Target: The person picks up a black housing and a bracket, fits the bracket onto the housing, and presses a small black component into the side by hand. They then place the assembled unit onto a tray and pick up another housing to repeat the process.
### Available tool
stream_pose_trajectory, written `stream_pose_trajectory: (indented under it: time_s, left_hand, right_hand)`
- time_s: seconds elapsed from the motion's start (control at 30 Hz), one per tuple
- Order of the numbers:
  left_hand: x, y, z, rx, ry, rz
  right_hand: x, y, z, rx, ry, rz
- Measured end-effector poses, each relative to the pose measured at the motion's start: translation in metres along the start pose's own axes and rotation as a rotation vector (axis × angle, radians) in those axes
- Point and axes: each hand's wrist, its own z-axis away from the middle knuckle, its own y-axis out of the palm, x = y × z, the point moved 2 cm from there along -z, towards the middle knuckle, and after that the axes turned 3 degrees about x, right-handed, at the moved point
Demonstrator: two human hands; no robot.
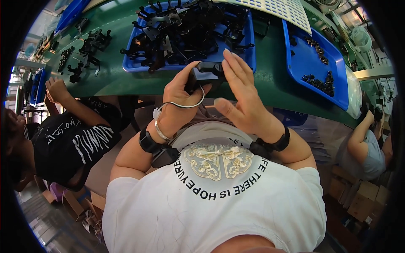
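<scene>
My left hand grips a small black box-shaped device just in front of the table's near edge. From the device a thin pale cable loops over my wrist to a white connector. My right hand is on the device's right side, fingers stretched out and thumb spread. Its fingertips are close to the device; whether they touch it I cannot tell. Beyond both hands lies a blue tray heaped with black bracket-like parts.
At the right, another blue tray holds small dark parts. A white perforated sheet overlaps the back. Loose black assemblies lie on the green table at left. Co-workers sit on my left and right.
</scene>
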Motion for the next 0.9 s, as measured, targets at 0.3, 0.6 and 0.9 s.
stream_pose_trajectory:
  time_s: [0.3, 0.6, 0.9]
  left_hand:
    - [0.001, -0.003, -0.010, -0.015, -0.043, 0.092]
    - [-0.008, -0.004, -0.010, 0.040, -0.074, -0.123]
    - [-0.014, -0.003, -0.013, 0.088, -0.061, -0.088]
  right_hand:
    - [-0.003, -0.004, -0.005, 0.076, -0.026, -0.064]
    - [-0.001, -0.004, -0.004, 0.100, -0.008, -0.098]
    - [0.002, -0.004, -0.003, 0.060, -0.012, -0.055]
